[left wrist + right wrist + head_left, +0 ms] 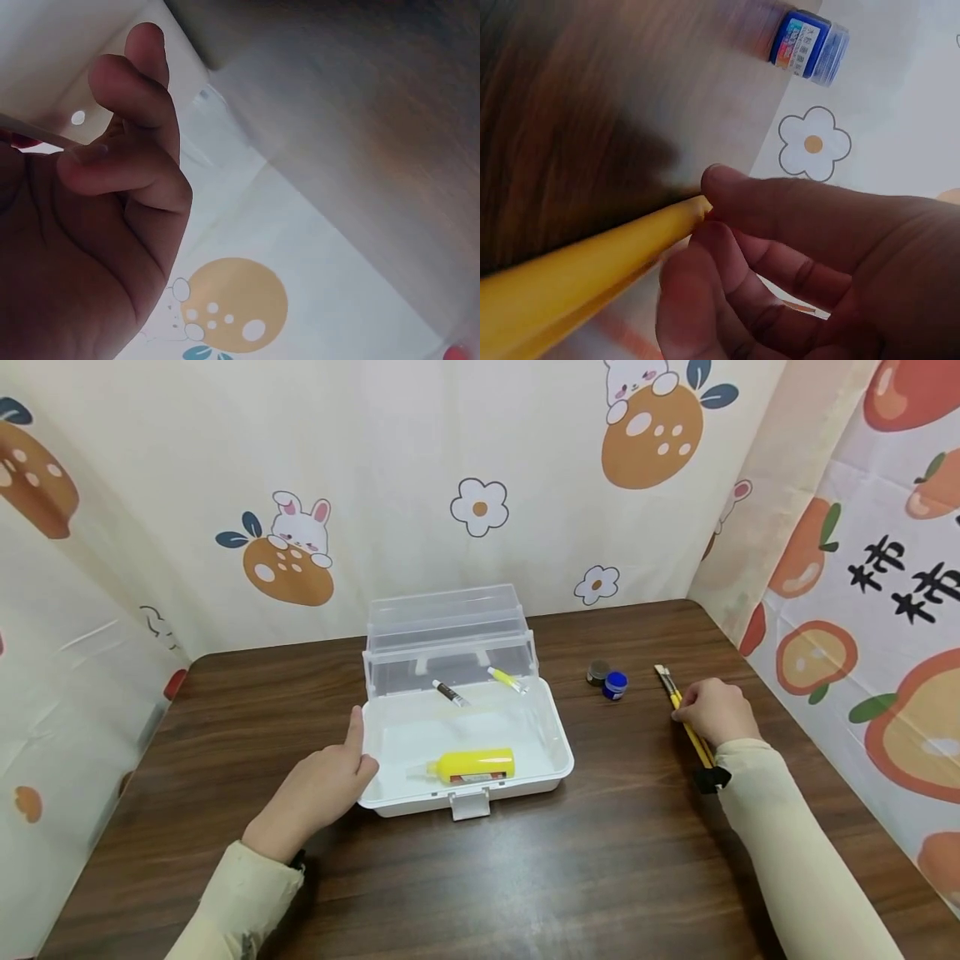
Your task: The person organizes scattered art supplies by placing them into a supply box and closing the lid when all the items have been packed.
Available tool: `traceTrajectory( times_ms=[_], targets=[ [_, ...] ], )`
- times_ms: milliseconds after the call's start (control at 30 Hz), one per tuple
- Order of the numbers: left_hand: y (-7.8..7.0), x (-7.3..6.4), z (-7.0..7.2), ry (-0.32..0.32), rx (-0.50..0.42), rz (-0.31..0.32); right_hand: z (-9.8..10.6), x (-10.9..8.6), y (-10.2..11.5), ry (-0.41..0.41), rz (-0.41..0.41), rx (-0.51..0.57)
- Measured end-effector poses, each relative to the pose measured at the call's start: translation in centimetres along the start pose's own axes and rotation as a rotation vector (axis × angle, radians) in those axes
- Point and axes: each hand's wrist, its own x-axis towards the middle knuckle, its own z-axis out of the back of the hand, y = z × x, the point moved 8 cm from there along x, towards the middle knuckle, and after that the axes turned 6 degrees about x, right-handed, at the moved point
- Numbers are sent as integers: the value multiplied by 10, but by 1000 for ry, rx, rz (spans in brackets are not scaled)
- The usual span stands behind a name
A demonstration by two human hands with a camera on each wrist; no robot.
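Note:
A white plastic storage box (551,770) stands mid-table, its clear lid (448,618) raised at the back. My left hand (330,781) grips the box's left rim, thumb over the edge; in the left wrist view the fingers curl at the box wall. Inside lie a yellow paint bottle (476,765), a dark paint tube (450,693) and a yellow paint tube (507,680). To the right, my right hand (716,710) pinches yellow-handled paintbrushes (694,739) between thumb and fingertips; the bristles point away from me. The hand hides part of the handles.
A blue paint jar (615,685) and a dark paint jar (597,673) stand between the box and the brushes. Patterned curtains (405,460) border the brown wooden table (510,893) at the back and sides. The box's front latch (470,805) hangs down.

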Motion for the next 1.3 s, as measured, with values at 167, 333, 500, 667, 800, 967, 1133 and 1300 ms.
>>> traceTrajectory(
  times_ms=[167,333,500,667,800,967,1133,1300],
  targets=[
    [-1,0,-2,13,-21,0,-3,0,-1,-2,10,-16],
    [0,0,-2,28,-27,9,-8,0,-2,24,-17,-14],
    [1,-1,-3,37,-23,17,-9,2,1,16,-15,-29],
    [1,0,-2,34,-24,14,-8,3,4,12,-18,-27],
    [1,0,-2,36,-18,9,-1,1,11,-49,3,-7],
    [1,0,-1,32,-3,6,13,0,36,-125,87,9],
    [0,0,1,26,-2,0,23,0,74,-135,155,30],
    [0,0,1,21,-11,7,28,0,115,-109,227,56]
  ],
)
